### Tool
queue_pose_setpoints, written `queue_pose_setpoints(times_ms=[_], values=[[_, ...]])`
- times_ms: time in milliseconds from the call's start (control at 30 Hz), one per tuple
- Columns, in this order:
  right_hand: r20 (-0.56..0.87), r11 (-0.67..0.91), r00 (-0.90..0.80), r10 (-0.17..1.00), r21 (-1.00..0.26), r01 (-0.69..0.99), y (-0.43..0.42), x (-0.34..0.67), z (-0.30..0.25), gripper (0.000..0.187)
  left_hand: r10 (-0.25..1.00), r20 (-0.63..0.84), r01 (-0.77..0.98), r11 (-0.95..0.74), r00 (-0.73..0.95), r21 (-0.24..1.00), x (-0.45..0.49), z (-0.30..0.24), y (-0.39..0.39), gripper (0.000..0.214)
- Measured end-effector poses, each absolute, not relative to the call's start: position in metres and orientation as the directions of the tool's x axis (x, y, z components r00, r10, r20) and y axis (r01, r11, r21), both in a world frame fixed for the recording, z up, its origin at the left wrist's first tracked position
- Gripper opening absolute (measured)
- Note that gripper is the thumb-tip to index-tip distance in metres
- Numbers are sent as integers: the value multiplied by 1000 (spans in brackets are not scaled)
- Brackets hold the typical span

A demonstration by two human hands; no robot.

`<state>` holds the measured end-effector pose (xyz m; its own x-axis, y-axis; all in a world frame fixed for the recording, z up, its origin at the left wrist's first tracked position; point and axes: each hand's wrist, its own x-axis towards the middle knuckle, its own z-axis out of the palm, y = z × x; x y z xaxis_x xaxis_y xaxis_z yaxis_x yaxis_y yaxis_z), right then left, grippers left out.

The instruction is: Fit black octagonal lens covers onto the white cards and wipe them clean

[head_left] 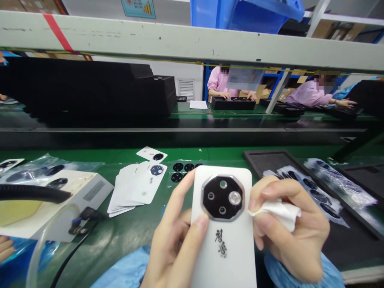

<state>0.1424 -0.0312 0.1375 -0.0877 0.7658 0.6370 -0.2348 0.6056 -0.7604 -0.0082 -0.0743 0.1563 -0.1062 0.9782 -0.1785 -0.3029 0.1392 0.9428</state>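
A white phone back panel with a black octagonal camera module and dark lettering stands upright before me. My left hand grips its left side, thumb across the face below the camera module. Pinched between thumb and fingers of my right hand is a crumpled white wiping cloth. The cloth touches or nearly touches the panel's right edge beside the camera. Behind my left hand lies a stack of white phone back panels, and near it a sheet of round black camera covers.
At left is a white box device with a black hose and cables. Dark foam trays and bagged camera parts lie at right. Across the line, people in pink work at black trays. Another person's fingers show at far left.
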Motion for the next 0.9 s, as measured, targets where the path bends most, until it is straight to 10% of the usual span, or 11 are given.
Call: queue_pose_setpoints(times_ms=[267,467,900], values=[[484,475,18,875,-849,-233,28,165,113,26,992,-70,-175,88,105,981,-13,46,-21,58],[249,253,-81,965,-967,39,57,184,36,25,999,40,387,-50,33,921,-20,-39,-11,59],[187,335,-342,921,-827,451,115,144,-32,37,983,157,839,-9,-91,543,-66,-35,82,29]])
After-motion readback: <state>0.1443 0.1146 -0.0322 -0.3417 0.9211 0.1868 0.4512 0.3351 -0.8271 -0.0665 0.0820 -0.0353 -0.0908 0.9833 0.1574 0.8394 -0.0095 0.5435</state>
